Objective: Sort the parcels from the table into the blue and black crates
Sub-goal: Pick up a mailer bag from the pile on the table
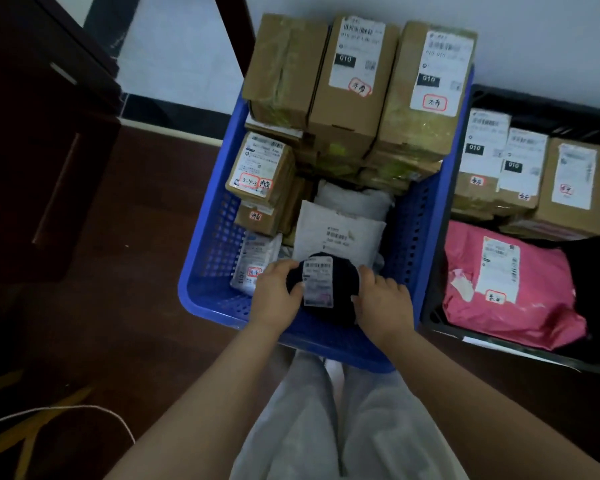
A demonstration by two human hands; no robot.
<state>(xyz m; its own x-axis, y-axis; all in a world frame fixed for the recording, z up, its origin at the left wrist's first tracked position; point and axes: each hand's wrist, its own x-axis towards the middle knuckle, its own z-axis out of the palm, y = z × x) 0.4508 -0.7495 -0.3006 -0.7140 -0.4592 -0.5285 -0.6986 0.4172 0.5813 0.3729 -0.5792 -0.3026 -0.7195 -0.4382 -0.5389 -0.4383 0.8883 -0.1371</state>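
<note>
Take the nearer crate (201,271) as your landmark. Boxes (357,84) are stacked at its far end, with soft mailers (340,233) in its near half. Your left hand (278,296) and right hand (381,299) hold a labelled parcel (323,285) between them over its near wall. The second crate (499,344) stands just right of it, holding a bagged parcel (520,299) nearer you and boxes behind it.

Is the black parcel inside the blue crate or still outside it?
Inside. The black parcel sits within the blue crate's walls, held by the left hand and right hand.
</note>
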